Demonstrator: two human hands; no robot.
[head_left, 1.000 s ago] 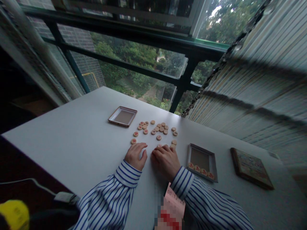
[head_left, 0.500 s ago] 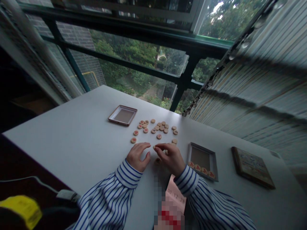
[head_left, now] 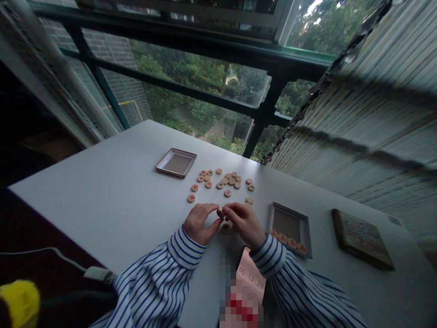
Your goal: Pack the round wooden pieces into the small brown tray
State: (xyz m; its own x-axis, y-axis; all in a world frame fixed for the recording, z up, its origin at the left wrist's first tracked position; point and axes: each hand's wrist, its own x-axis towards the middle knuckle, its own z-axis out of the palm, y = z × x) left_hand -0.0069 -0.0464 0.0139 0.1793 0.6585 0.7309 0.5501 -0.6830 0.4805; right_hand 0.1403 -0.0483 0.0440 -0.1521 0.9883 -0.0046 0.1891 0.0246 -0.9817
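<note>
Between the fingertips of both hands is a round wooden Chinese chess piece [head_left: 220,212], tilted up off the table. My left hand [head_left: 199,223] pinches it from the left with thumb and finger. From the right, my right hand [head_left: 246,223] grips its edge. Just below the hands lies a piece with a dark character [head_left: 226,228]. Beyond them several loose pieces are spread, among them a red-marked piece [head_left: 227,193] and a cluster of blank-side-up pieces [head_left: 231,181]. To the right, an open box [head_left: 307,228] holds a row of red-marked pieces [head_left: 282,238] along its near side.
An upturned lid or shallow tray [head_left: 165,172] rests at the far left of the pieces. A dark decorated box [head_left: 363,239] lies at the right. A phone with a running timer [head_left: 251,275] is near my right forearm. The white table [head_left: 112,182] meets a window.
My left hand has closed in from the left and now pinches the chess piece that my right hand held alone. The view has shifted slightly.
</note>
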